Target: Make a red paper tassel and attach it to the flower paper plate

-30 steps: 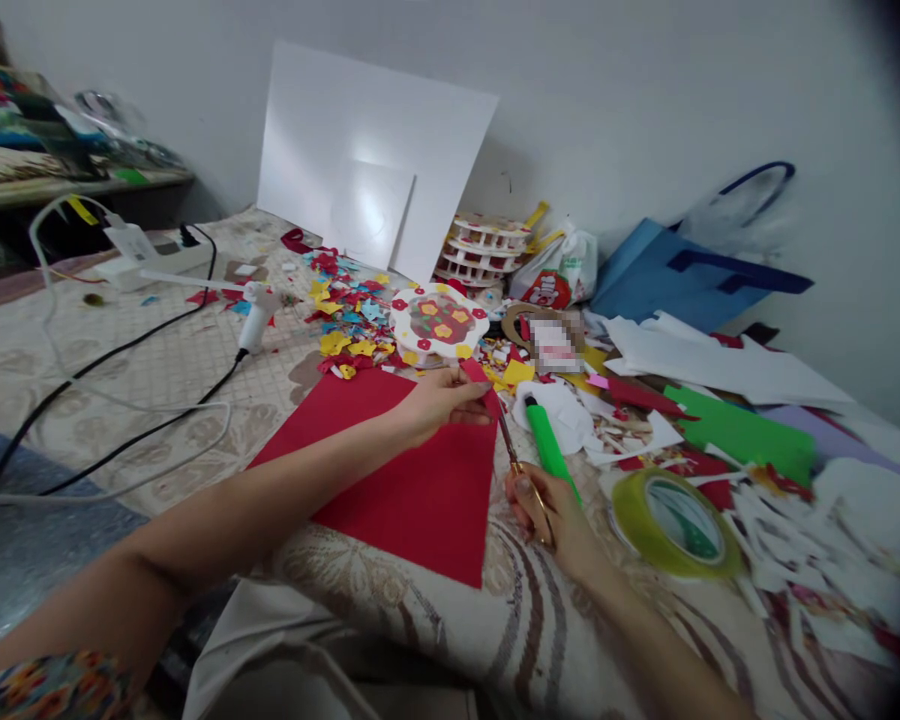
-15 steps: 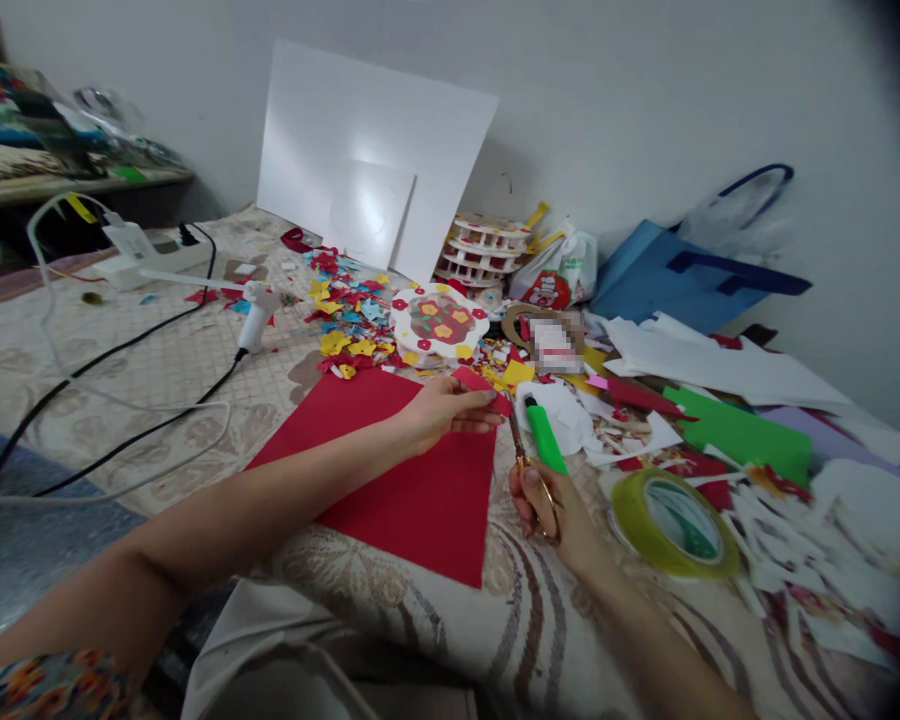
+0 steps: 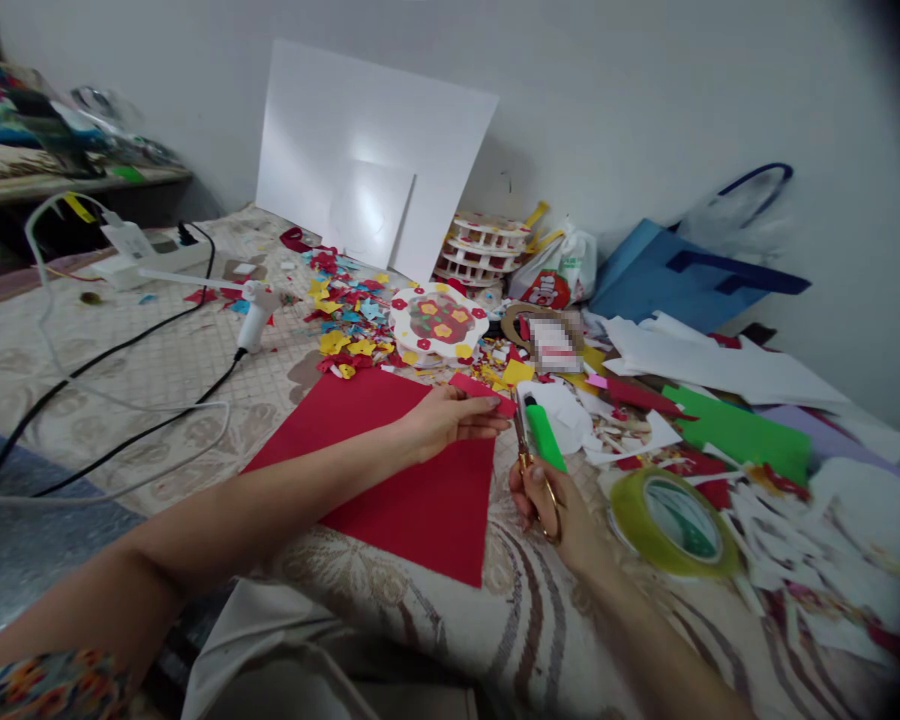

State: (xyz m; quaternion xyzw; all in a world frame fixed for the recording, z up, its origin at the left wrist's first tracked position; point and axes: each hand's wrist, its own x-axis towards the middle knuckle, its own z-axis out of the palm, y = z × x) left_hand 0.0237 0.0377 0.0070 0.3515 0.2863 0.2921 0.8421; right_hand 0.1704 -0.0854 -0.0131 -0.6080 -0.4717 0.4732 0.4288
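Observation:
Between the thumb and fingers of my left hand [image 3: 450,420] is a small strip of red paper [image 3: 474,387], its right end by the scissor blades. My right hand [image 3: 551,500] grips a pair of gold-handled scissors [image 3: 523,445], blades pointing away from me. Beneath my left hand lies a large sheet of red paper [image 3: 420,510], flat near the table's front edge. Just right of the scissors rests a bright green utility knife [image 3: 546,435] with a dark tip. Behind my hands sits a white scalloped piece decorated with paper flowers [image 3: 439,322].
A hot glue gun [image 3: 253,318] stands at left, its black cord running toward a power strip [image 3: 150,262]. Cut paper flowers [image 3: 345,345] lie mid-table. On the right are a roll of clear tape [image 3: 675,522], green paper [image 3: 742,435] and white scraps. A white board [image 3: 375,130] leans on the wall.
The red strip in my left hand has shifted slightly right and turned a little at the scissor blades. My right hand stays almost where it was.

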